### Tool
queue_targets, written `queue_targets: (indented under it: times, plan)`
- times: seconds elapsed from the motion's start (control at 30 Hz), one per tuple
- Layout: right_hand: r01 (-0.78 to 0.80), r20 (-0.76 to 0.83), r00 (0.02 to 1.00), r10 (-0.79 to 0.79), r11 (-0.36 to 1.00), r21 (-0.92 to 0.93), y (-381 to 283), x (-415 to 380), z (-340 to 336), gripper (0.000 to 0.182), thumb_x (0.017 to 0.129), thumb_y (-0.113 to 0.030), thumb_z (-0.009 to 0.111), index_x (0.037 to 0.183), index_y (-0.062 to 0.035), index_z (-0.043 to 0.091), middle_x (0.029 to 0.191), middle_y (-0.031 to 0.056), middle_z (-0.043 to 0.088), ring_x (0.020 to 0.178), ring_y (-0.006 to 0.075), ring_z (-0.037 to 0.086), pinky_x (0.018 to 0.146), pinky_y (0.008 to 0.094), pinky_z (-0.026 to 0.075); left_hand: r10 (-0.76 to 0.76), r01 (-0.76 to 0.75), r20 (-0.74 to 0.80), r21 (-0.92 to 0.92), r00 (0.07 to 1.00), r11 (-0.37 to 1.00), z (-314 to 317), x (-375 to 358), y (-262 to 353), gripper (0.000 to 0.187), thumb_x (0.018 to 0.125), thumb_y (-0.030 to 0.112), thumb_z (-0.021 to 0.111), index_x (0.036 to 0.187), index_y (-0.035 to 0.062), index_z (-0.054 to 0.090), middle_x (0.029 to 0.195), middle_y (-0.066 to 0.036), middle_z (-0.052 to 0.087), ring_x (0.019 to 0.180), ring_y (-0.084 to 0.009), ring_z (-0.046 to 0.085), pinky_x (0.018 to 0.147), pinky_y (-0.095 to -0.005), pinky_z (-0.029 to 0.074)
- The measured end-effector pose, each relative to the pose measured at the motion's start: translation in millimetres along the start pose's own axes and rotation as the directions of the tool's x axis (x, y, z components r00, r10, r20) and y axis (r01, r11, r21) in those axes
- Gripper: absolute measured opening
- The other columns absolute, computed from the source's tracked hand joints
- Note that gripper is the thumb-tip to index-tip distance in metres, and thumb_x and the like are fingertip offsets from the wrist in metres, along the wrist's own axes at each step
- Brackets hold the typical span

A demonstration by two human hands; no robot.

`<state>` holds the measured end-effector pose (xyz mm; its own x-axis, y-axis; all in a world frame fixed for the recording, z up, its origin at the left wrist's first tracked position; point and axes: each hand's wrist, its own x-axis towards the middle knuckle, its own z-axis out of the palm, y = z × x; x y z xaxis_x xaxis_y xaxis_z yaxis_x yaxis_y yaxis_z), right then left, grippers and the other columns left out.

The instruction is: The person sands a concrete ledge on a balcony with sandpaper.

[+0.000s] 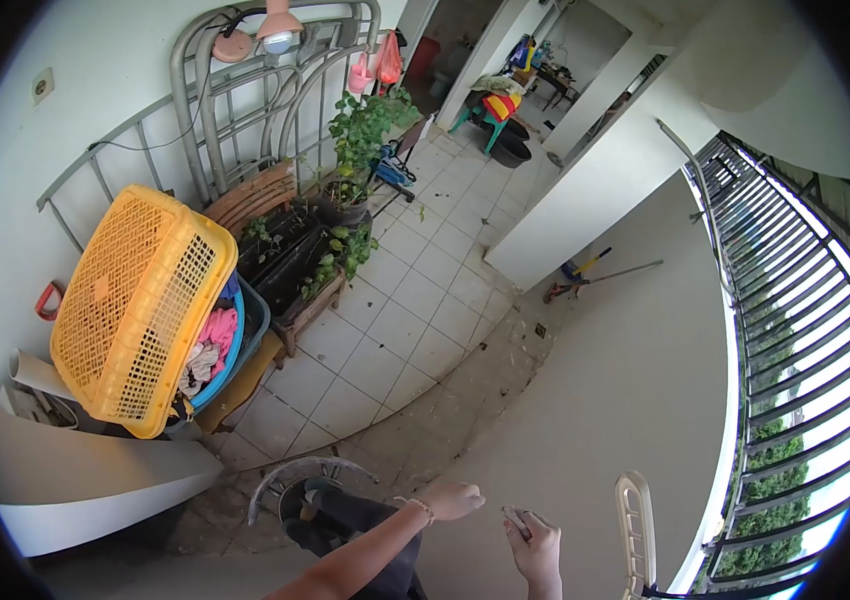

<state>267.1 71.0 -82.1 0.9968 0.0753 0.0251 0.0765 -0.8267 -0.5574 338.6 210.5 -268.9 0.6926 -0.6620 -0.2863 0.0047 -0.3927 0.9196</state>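
Observation:
My left hand (pixel 452 499) is closed at the lower middle, with a thin bracelet (pixel 417 508) on its wrist. Whatever its fingers hold, if anything, is too small to make out. Just to its right, my right hand (pixel 537 543) is closed round a small greyish object (pixel 517 520) that I cannot name. A gap separates the two hands. Below them are my dark-trousered legs (pixel 370 512) and a round metal stool rim (pixel 317 466).
A yellow basket (pixel 135 300) rests on a blue tub (pixel 235 340) of clothes at left, beside potted plants (pixel 360 135) and a wooden bench (pixel 255 195). White floor tiles (pixel 415 290) lead ahead. A barred railing (pixel 795 330) runs along the right, near a pale plastic piece (pixel 635 530).

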Motion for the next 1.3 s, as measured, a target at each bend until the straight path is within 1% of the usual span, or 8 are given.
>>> queue_targets:
  times: [0.2, 0.27, 0.33, 0.43, 0.7, 0.8, 0.97, 1.3]
  plan:
    - [-0.126, -0.300, 0.947, 0.114, 0.992, -0.020, 34.4, -47.2, -19.0, 0.014, 0.084, -0.005, 0.075, 0.095, 0.0044, 0.071, 0.064, 0.0108, 0.053, 0.054, 0.0185, 0.047, 0.052, 0.0346, 0.036, 0.314, -0.602, 0.674, 0.243, 0.669, 0.760, 41.5, -58.0, 117.4, 0.043, 0.101, 0.038, 0.044, 0.106, 0.0021, 0.068, 0.105, -0.021, 0.070, 0.097, -0.0376, 0.069, 0.085, -0.0483, 0.054]
    - [-0.241, -0.412, 0.884, 0.222, 0.970, 0.005, 43.9, -76.7, -22.9, 0.015, 0.085, -0.005, 0.074, 0.096, 0.0042, 0.072, 0.064, 0.0108, 0.054, 0.054, 0.0194, 0.047, 0.052, 0.0345, 0.037, 0.401, -0.708, 0.897, -0.161, 0.186, 0.688, 74.2, -57.5, 150.2, 0.045, 0.093, 0.042, 0.065, 0.125, 0.0111, 0.057, 0.128, -0.011, 0.048, 0.104, -0.0311, 0.063, 0.078, -0.0457, 0.053]
    - [-0.322, -0.474, 0.829, 0.298, 0.946, 0.032, 52.4, -106.0, -27.5, 0.017, 0.087, -0.011, 0.073, 0.101, -0.0004, 0.074, 0.073, 0.0119, 0.065, 0.062, 0.0230, 0.060, 0.060, 0.0368, 0.047, 0.666, -0.576, 0.697, -0.669, -0.265, 0.470, 67.7, -88.5, 190.0, 0.047, 0.093, 0.043, 0.068, 0.126, 0.0109, 0.056, 0.126, -0.008, 0.045, 0.104, -0.0266, 0.060, 0.079, -0.0426, 0.052]
    - [-0.525, -0.449, 0.707, 0.546, 0.831, 0.185, 47.2, -156.0, -36.5, 0.025, 0.093, -0.026, 0.073, 0.099, -0.0016, 0.072, 0.092, 0.0175, 0.072, 0.085, 0.0309, 0.071, 0.074, 0.0405, 0.055, 0.834, 0.041, 0.392, -0.897, -0.389, 0.440, 45.5, -110.5, 290.4, 0.045, 0.102, 0.044, 0.057, 0.117, 0.0021, 0.061, 0.098, -0.006, 0.058, 0.094, -0.0167, 0.060, 0.085, -0.0310, 0.045]
    - [-0.359, -0.717, 0.657, 0.231, 0.933, -0.029, -12.4, -252.1, -71.0, 0.027, 0.088, -0.012, 0.071, 0.115, -0.0121, 0.074, 0.085, 0.0102, 0.067, 0.076, 0.0318, 0.068, 0.068, 0.0433, 0.055, 0.943, -0.394, -0.008, -0.910, 0.332, 0.131, 113.3, -81.1, 352.8, 0.075, 0.093, 0.037, 0.062, 0.152, 0.0006, 0.033, 0.122, -0.014, 0.056, 0.103, -0.0248, 0.059, 0.089, -0.0387, 0.048]
    - [-0.437, -0.804, 0.542, 0.244, 0.899, -0.021, -36.8, -288.9, -80.6, 0.025, 0.087, -0.013, 0.070, 0.112, -0.0108, 0.072, 0.083, 0.0096, 0.065, 0.074, 0.0316, 0.066, 0.065, 0.0435, 0.053, 0.975, -0.750, -0.116, -0.658, 0.191, 0.069, 138.7, -65.9, 356.8, 0.043, 0.090, 0.026, 0.057, 0.124, 0.0001, 0.053, 0.100, -0.012, 0.058, 0.092, -0.0219, 0.056, 0.083, -0.0351, 0.048]
    - [-0.616, -0.865, 0.375, 0.334, 0.787, 0.037, -91.6, -350.4, -92.8, 0.027, 0.081, -0.014, 0.074, 0.108, -0.0103, 0.069, 0.080, 0.0077, 0.060, 0.073, 0.0296, 0.064, 0.061, 0.0426, 0.051, 0.966, -0.614, 0.216, -0.746, 0.142, 0.258, 173.7, -62.5, 376.6, 0.013, 0.091, 0.008, 0.049, 0.095, 0.0003, 0.058, 0.081, -0.009, 0.058, 0.075, -0.0172, 0.053, 0.068, -0.0323, 0.047]
    - [-0.886, -0.712, 0.193, 0.675, 0.432, 0.170, -151.9, -407.5, -97.0, 0.010, 0.085, -0.019, 0.074, 0.090, -0.0121, 0.070, 0.070, 0.0061, 0.058, 0.060, 0.0281, 0.064, 0.053, 0.0427, 0.051, 0.689, -0.755, 0.566, -0.168, 0.453, 0.634, 324.7, -44.1, 391.5, 0.018, 0.098, 0.008, 0.054, 0.107, 0.0017, 0.068, 0.097, -0.006, 0.065, 0.090, -0.0160, 0.060, 0.083, -0.0333, 0.049]
